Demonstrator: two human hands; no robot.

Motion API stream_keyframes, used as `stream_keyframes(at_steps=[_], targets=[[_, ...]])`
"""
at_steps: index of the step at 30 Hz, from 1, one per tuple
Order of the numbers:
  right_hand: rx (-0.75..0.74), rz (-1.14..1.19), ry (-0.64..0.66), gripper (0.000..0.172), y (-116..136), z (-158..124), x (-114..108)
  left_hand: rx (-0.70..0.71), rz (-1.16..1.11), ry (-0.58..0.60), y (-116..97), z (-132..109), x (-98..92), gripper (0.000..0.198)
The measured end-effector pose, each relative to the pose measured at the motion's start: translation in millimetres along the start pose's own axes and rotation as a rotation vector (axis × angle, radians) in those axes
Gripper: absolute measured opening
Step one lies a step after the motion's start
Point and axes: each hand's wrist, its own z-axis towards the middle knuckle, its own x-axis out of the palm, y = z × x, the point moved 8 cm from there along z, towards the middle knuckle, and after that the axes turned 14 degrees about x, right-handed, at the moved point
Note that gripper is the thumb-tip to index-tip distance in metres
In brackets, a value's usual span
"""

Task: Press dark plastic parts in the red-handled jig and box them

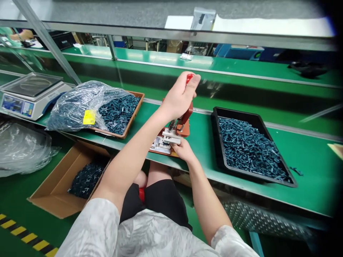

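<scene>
My left hand is wrapped round the red handle of a small hand press. The press has a red-brown body and stands at the front of the green bench. Low at its metal fixture, my right hand has its fingers drawn together beside the pressing block. Whatever those fingertips hold, if anything, is hidden by the block and the hand. Small dark blue-green plastic parts fill a black tray to the right. More of them lie in an orange-brown tray to the left.
A clear plastic bag with a yellow label covers part of the left tray. Beyond it stands a weighing scale. Below the bench edge, a cardboard box holds dark parts. A few loose parts lie beside the black tray.
</scene>
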Motion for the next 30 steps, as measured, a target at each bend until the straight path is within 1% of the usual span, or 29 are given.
stream_keyframes(at_steps=[2,3,5,7,8,9,10,11,13,14,15,16,17,18,20,22,23,24,26,28,29,30], targets=[[-0.02,-0.018,-0.009,0.019,1,-2,1,-0.008,0.005,-0.029,8,2,0.5,0.056],[-0.026,-0.032,-0.02,0.019,1,-4,1,-0.003,0.024,-0.048,6,-1,-2.5,0.054],[-0.037,-0.065,-0.064,0.021,2,-9,2,0.02,0.106,-0.096,-2,-19,-15.4,0.05],[-0.082,-0.085,-0.14,0.023,7,-16,1,0.022,0.232,-0.161,-10,-53,-36.2,0.048],[-0.118,-0.09,-0.181,0.025,11,-20,1,-0.001,0.296,-0.188,-9,-74,-47.6,0.046],[-0.155,-0.091,-0.218,0.026,14,-23,1,-0.048,0.347,-0.204,-4,-98,-58.5,0.043],[-0.185,-0.094,-0.245,0.028,17,-26,2,-0.119,0.375,-0.19,7,-122,-66.9,0.039],[-0.202,-0.101,-0.26,0.029,19,-28,3,-0.203,0.365,-0.128,21,-145,-70.6,0.034],[-0.195,-0.124,-0.258,0.03,19,-28,5,-0.377,0.243,0.045,52,-187,-67.4,0.03],[-0.182,-0.136,-0.252,0.03,18,-27,6,-0.45,0.162,0.109,63,-204,-64.1,0.032],[-0.171,-0.148,-0.244,0.03,16,-26,6,-0.51,0.084,0.142,72,-217,-61.5,0.034],[-0.162,-0.157,-0.241,0.029,15,-25,6,-0.561,0.017,0.136,78,-227,-60.6,0.038],[-0.156,-0.162,-0.241,0.029,13,-24,6,-0.605,-0.042,0.091,82,-233,-62.0,0.041],[-0.15,-0.163,-0.24,0.028,12,-23,6,-0.646,-0.103,0.013,85,-237,-64.9,0.045],[-0.135,-0.162,-0.238,0.027,8,-21,7,-0.708,-0.262,-0.182,89,-242,-71.2,0.054],[-0.122,-0.155,-0.231,0.026,6,-19,9,-0.729,-0.4,-0.362,92,-245,-76.8,0.06],[-0.119,-0.147,-0.226,0.025,6,-18,10,-0.725,-0.434,-0.412,94,-246,-78.8,0.061],[-0.12,-0.136,-0.223,0.025,6,-17,11,-0.718,-0.438,-0.437,96,-247,-80.3,0.061],[-0.121,-0.112,-0.224,0.025,8,-15,12,-0.707,-0.38,-0.447,99,-248,-83.0,0.059],[-0.11,-0.093,-0.252,0.022,12,-14,8,-0.702,-0.24,-0.46,96,-251,-88.0,0.055],[-0.104,-0.088,-0.279,0.022,14,-16,5,-0.692,-0.123,-0.485,90,-254,-92.8,0.052],[-0.1,-0.088,-0.312,0.022,17,-19,1,-0.671,0.018,-0.517,79,-259,-98.2,0.048]])
